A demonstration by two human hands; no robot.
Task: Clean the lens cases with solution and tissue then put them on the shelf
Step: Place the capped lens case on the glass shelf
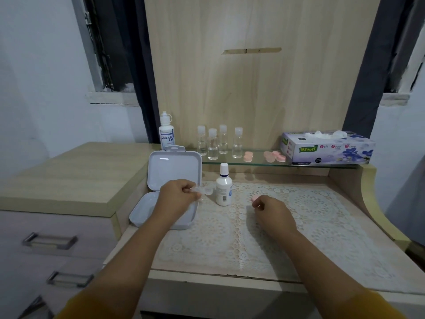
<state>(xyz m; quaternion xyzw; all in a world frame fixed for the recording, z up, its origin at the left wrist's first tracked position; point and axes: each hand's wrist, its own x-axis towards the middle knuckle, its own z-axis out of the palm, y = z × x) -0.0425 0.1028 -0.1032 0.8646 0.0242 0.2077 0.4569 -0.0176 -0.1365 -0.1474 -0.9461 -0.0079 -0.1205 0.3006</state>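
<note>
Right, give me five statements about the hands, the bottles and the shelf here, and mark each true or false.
1. The left hand holds a clear lens case. True.
2. The tissue box lies on the lace mat. False: it sits on the glass shelf, at its right end.
3. The grey box stands open beside the left hand. True.
4. The white solution bottle lies on its side. False: it stands upright on the lace mat, cap on.
5. Four small clear bottles stand on the glass shelf. True.
6. The right hand holds the tissue box. False: it pinches a small pink cap.
</note>
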